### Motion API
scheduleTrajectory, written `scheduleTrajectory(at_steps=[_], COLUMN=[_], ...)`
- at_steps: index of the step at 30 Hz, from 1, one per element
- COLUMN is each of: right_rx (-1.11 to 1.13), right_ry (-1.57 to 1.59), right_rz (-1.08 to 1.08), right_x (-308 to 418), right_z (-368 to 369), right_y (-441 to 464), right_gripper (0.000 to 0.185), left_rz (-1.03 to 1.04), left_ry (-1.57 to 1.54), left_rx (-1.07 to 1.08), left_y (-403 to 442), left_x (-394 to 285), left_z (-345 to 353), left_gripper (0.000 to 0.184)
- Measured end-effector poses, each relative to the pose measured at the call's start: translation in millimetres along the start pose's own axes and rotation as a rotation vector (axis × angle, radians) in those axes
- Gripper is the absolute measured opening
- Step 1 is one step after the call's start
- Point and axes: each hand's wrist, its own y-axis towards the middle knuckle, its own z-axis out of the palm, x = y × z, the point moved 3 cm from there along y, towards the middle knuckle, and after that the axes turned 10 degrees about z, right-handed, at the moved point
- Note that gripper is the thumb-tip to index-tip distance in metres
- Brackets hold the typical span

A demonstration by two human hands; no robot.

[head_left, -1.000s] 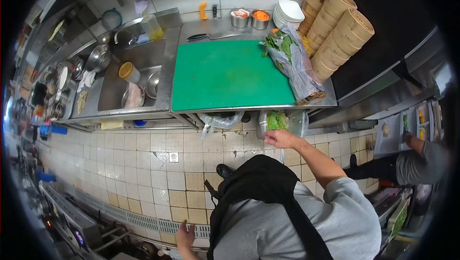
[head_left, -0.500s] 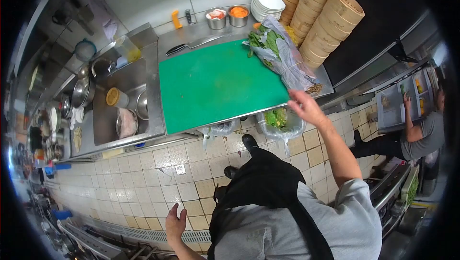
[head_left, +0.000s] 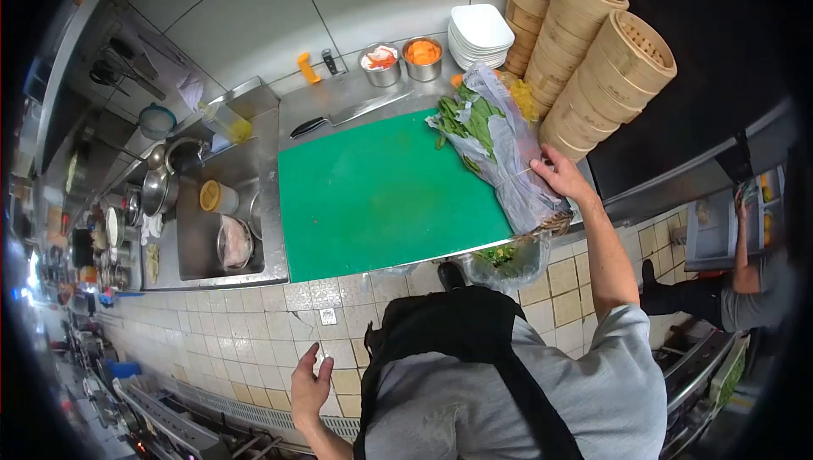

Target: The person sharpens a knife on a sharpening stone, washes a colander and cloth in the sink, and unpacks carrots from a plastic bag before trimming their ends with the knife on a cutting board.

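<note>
The greens [head_left: 476, 125] are lying along the right edge of the board [head_left: 381, 197], partly overlapping it, their leafy end toward the board's far side and their roots [head_left: 552, 223] at its near right corner. A tie [head_left: 514, 176] is circling the wrap [head_left: 512, 197], presumably keeping the bunch together. The right hand [head_left: 562, 174] is resting at the bundle's outer side, right of the board; whether its grip is closing on the wrap or only touching it, I cannot tell. The left hand [head_left: 311, 384] is hanging well short of the board's near edge, its grip loose, fingers parted, holding nothing.

Behind the board, a knife [head_left: 351, 115] is lying on the desk [head_left: 296, 104], likely there for easy reach. Farther behind, two cups [head_left: 381, 77] are standing beside plates [head_left: 483, 28], which are stacking up probably to save room, as are the steamers [head_left: 593, 108] beyond the board's far right corner. Below its near edge, a bag is lining a bin [head_left: 529, 269], presumably for scraps.
</note>
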Motion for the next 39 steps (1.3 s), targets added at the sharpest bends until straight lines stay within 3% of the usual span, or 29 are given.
scheduleTrajectory(at_steps=[4, 6, 10, 13, 14, 17, 21, 24, 27, 28, 32, 39], right_rx=[0.135, 0.132, 0.028, 0.182, 0.180, -0.101, -0.127, -0.129, -0.084, -0.056, -0.004, 0.061], right_ry=[0.173, 0.255, 0.174, 0.766, 0.764, 0.523, 0.583, 0.657, 0.411, 0.553, 0.524, 0.507], right_rz=[0.121, 0.071, -0.023, 0.107, 0.104, 0.104, 0.121, 0.177, 0.113, 0.146, 0.188, 0.237], right_x=[-12, -9, 31, 28, 25, 22, -16, -14, -22, -19, -55, -35], right_z=[10, 12, 7, 4, 8, 20, 43, 42, 40, 43, 47, 35], right_y=[10, 7, -29, -38, -36, -35, -20, -26, -16, -16, -6, -10], right_gripper=[0.080, 0.080, 0.071, 0.052, 0.052, 0.049, 0.048, 0.047, 0.048, 0.049, 0.063, 0.075], left_rz=[0.097, 0.179, 0.378, 0.346, 0.350, 0.267, 0.281, 0.252, 0.295, 0.339, 0.340, 0.297], left_ry=[-0.065, -0.019, -0.236, -0.587, -0.642, -0.694, -0.668, -0.678, -0.608, -0.573, -0.608, -0.594], left_rx=[0.088, 0.142, 0.164, 0.326, 0.361, 0.467, 0.611, 0.692, 0.692, 0.691, 0.629, 0.624], left_y=[49, 82, 149, 195, 205, 227, 239, 240, 250, 253, 254, 240], left_x=[-36, -60, -94, -119, -134, -167, -201, -224, -241, -247, -254, -268], left_z=[7, 12, 52, 104, 117, 153, 178, 197, 230, 236, 257, 256], left_gripper=[0.048, 0.047, 0.051, 0.059, 0.061, 0.063, 0.064, 0.066, 0.066, 0.069, 0.072, 0.071])
